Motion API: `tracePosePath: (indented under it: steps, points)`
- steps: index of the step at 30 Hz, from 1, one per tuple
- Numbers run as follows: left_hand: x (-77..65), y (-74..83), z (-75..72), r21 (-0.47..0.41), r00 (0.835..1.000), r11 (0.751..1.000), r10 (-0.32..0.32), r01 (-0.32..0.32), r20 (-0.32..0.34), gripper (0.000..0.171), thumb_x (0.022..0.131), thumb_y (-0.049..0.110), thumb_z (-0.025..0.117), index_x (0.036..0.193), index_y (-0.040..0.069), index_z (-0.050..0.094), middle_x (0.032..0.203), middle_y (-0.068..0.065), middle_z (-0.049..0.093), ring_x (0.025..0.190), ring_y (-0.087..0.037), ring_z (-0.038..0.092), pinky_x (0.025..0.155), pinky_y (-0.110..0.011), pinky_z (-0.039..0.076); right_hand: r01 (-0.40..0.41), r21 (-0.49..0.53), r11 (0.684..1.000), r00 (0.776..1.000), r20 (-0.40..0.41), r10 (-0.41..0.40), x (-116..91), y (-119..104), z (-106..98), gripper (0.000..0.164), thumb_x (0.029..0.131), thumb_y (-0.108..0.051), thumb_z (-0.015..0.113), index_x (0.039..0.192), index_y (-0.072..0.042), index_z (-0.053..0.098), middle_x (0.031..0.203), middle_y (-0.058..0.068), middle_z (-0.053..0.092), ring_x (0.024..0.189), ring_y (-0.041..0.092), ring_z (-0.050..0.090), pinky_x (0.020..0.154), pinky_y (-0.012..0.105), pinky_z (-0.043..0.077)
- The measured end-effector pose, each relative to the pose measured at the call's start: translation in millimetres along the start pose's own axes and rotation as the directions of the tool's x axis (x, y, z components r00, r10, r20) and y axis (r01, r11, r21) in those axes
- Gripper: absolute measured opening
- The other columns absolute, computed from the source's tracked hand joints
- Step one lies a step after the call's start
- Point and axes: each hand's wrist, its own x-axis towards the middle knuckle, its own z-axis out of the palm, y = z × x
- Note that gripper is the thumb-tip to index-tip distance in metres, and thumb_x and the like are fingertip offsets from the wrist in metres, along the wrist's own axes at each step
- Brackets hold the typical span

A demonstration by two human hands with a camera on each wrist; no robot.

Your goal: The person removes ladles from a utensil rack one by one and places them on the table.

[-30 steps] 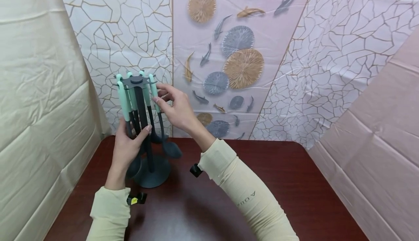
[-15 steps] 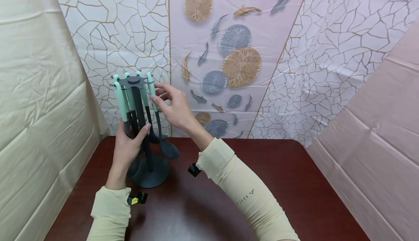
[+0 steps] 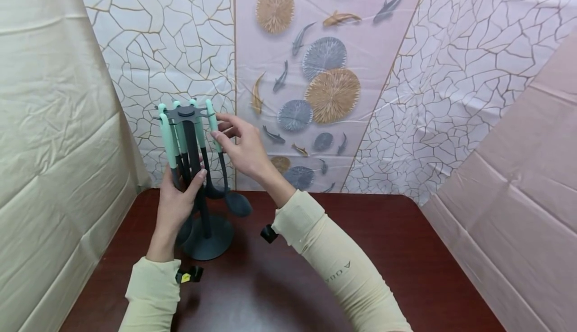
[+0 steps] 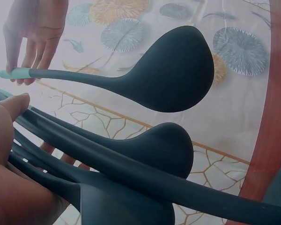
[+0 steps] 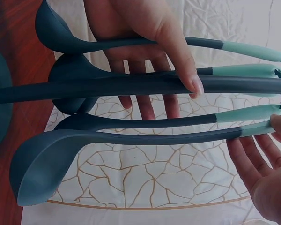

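A dark utensil stand rises from its round base at the table's left. Several dark kitchen utensils with mint green handles hang from its top ring. My left hand holds the post, its thumb lying across it and its fingers behind the post and some utensils. At the right side of the ring, my right hand pinches the mint handle of a ladle between thumb and fingers. That ladle's bowl hangs apart from the others. The handle's top is at the ring; whether it is hooked is unclear.
The dark red table extends right and toward me. A patterned cloth backdrop stands behind it, with a cream cloth at the left and a pinkish cloth at the right. Another ladle hangs near my left palm.
The ladle's bowl has swung slightly, now a little farther right than half a second ago. Both hands keep their grips. The view has shifted slightly.
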Motion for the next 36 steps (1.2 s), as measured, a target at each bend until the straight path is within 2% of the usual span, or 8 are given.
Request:
tracePosePath:
  steps: [7, 11, 15, 20, 24, 30, 36]
  points:
    - [-0.6, 0.5, 1.4, 0.008, 1.0, 1.0, -0.007, 0.007, -0.012, 0.06, 0.104, 0.025, 0.071, 0.158, 0.029, 0.044, 0.148, -0.006, 0.063, 0.134, -0.025, 0.061, 0.104, -0.024, 0.051, 0.035, -0.005, 0.999, 0.999, -0.022, -0.035, 0, 3, -2, 0.039, 0.106, -0.013, 0.067, 0.144, -0.007, 0.063, 0.111, 0.009, 0.07, 0.092, 0.012, 0.07, 0.069, 0.028, 0.058]
    - [-2.1, 1.5, 0.7, 0.011, 1.0, 1.0, -0.018, 0.018, -0.006, 0.06, 0.105, 0.024, 0.07, 0.158, 0.027, 0.044, 0.149, -0.011, 0.062, 0.136, -0.029, 0.06, 0.104, -0.023, 0.05, 0.031, -0.004, 1.0, 0.999, -0.02, -0.031, -1, 2, -1, 0.039, 0.106, -0.013, 0.067, 0.145, -0.007, 0.063, 0.111, 0.009, 0.07, 0.091, 0.013, 0.07, 0.069, 0.028, 0.058]
    - [-2.6, 2.1, 1.2, 0.013, 0.999, 0.999, -0.037, 0.037, -0.005, 0.06, 0.104, 0.026, 0.071, 0.158, 0.027, 0.044, 0.149, -0.012, 0.062, 0.135, -0.027, 0.061, 0.104, -0.024, 0.05, 0.007, 0.014, 1.0, 1.0, -0.025, -0.007, -2, 3, -3, 0.04, 0.107, -0.014, 0.066, 0.146, -0.007, 0.062, 0.114, 0.01, 0.07, 0.092, 0.016, 0.07, 0.071, 0.027, 0.059]
    - [-2.0, 3.8, 1.3, 0.036, 0.998, 0.998, -0.051, 0.051, -0.021, 0.06, 0.103, 0.031, 0.072, 0.157, 0.028, 0.045, 0.148, -0.008, 0.063, 0.131, -0.019, 0.062, 0.105, -0.028, 0.051, -0.006, 0.058, 0.998, 0.999, -0.045, 0.008, -2, 3, -7, 0.04, 0.106, -0.014, 0.067, 0.145, -0.006, 0.062, 0.113, 0.012, 0.069, 0.09, 0.017, 0.07, 0.072, 0.029, 0.062]
    - [-1.0, 4.3, 1.1, 0.036, 0.998, 0.998, -0.056, 0.057, -0.028, 0.06, 0.103, 0.031, 0.072, 0.156, 0.028, 0.045, 0.149, -0.01, 0.062, 0.13, -0.018, 0.061, 0.104, -0.03, 0.051, 0.005, 0.013, 1.0, 0.999, -0.053, -0.004, -2, 3, -9, 0.04, 0.105, -0.014, 0.068, 0.144, -0.008, 0.064, 0.113, 0.01, 0.07, 0.091, 0.014, 0.07, 0.07, 0.028, 0.059]
    - [1.0, 4.6, 1.2, 0.027, 0.999, 0.999, -0.041, 0.042, -0.019, 0.061, 0.104, 0.029, 0.071, 0.158, 0.028, 0.044, 0.148, -0.007, 0.063, 0.135, -0.024, 0.06, 0.108, -0.031, 0.05, 0.029, -0.03, 0.999, 0.998, -0.058, -0.031, -1, 1, -12, 0.04, 0.105, -0.016, 0.069, 0.144, -0.009, 0.064, 0.113, 0.009, 0.071, 0.094, 0.013, 0.07, 0.07, 0.029, 0.057]
    - [-1.2, 4.0, 0.8, 0.034, 0.998, 0.998, -0.058, 0.059, -0.025, 0.06, 0.103, 0.03, 0.072, 0.157, 0.028, 0.045, 0.148, -0.009, 0.063, 0.132, -0.021, 0.062, 0.104, -0.026, 0.051, 0.03, -0.063, 0.998, 0.999, -0.041, -0.033, -4, 2, -14, 0.041, 0.105, -0.017, 0.068, 0.145, -0.011, 0.063, 0.112, 0.007, 0.071, 0.096, 0.014, 0.07, 0.07, 0.028, 0.057]
